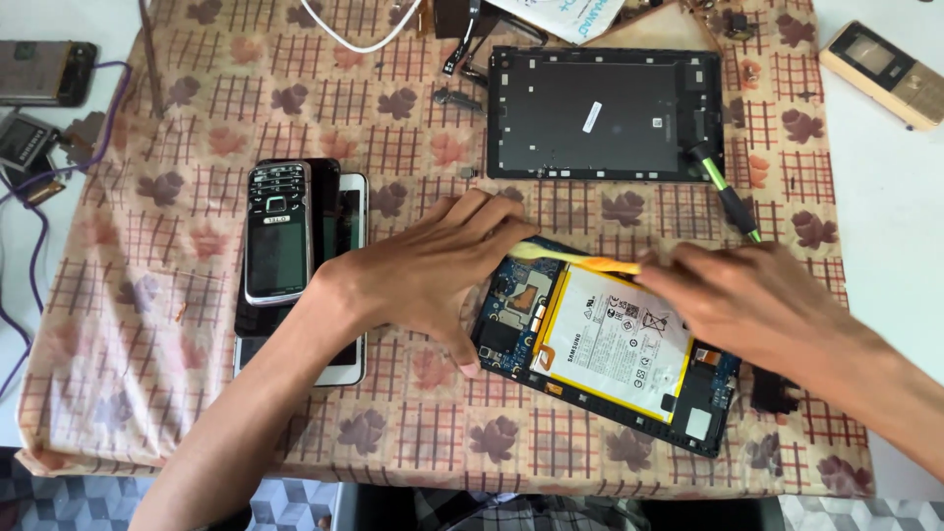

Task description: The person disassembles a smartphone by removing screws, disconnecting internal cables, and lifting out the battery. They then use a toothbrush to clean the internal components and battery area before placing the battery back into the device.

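White table (885, 177), leaf-patterned cloth (138, 324), perhaps tiled floor (79, 501).

Opened tablet (610, 344), battery up, on patterned cloth (147, 324). Left hand (428, 270) braces tablet's left edge; right hand (747, 295) holds yellow brush (575, 259) over its top. Keypad phone (278, 231) left of tablet.

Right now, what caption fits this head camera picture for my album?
Left hand steadies an opened tablet while the right hand sweeps a yellow brush across it.

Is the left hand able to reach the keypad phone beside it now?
Probably yes. The keypad phone lies uncovered on the stacked phones, just beside the left hand, with nothing between; but that hand is now resting on the opened tablet.
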